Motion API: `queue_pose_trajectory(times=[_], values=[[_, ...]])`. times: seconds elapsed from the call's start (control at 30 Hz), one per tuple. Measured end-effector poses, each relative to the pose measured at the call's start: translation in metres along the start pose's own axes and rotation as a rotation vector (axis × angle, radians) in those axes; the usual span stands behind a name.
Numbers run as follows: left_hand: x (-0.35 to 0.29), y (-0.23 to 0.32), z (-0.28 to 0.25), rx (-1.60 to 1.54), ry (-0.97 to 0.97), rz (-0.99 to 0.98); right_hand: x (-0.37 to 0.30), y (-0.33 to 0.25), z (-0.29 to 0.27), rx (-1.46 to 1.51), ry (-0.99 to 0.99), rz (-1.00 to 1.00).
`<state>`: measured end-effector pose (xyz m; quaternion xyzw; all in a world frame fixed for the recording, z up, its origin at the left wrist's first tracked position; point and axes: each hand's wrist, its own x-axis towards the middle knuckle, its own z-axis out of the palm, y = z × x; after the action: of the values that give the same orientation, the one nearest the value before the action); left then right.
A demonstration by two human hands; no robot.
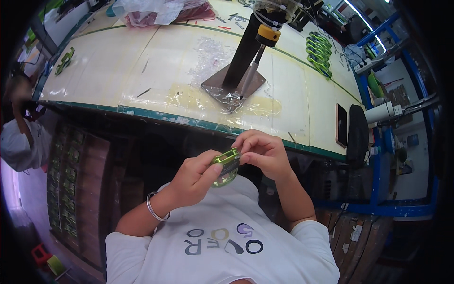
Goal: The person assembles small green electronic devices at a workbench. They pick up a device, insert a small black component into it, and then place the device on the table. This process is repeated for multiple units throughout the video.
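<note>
My left hand (195, 177) is closed round a small bright green frame-like plastic piece (226, 166) with a dark face, its thumb lying across the near side. The piece is held tilted in front of my chest, just off the table's near edge. At its right edge my right hand (266, 154) has thumb and index finger pinched together. Whether those fingertips grip the piece itself or something small on it cannot be made out. The lower part of the piece looks clear or shiny.
On the white table (165, 61) stands a dark post on a square metal base (215, 85), with a pen-like tool (252, 71) hanging beside it. A phone (341, 125) and black case (358, 135) lie right. Green parts (319, 54) are stacked behind. Racked trays (68, 180) and another person (23, 142) are left.
</note>
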<state>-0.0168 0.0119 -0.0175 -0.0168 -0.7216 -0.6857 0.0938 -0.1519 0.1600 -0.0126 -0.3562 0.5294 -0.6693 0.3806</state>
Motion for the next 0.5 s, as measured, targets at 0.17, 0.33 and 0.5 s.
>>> queue_pose_trajectory(times=[0.17,0.33,0.5], values=[[0.0,0.002,0.0,0.031,-0.035,-0.037,-0.001,-0.004,-0.001,-0.025,-0.02,0.031],[-0.001,0.004,-0.001,0.108,-0.091,-0.055,-0.001,-0.017,-0.008,-0.407,-0.162,-0.019],[0.0,0.01,0.003,0.139,-0.235,-0.068,-0.001,0.0,-0.013,0.255,-0.195,0.256]])
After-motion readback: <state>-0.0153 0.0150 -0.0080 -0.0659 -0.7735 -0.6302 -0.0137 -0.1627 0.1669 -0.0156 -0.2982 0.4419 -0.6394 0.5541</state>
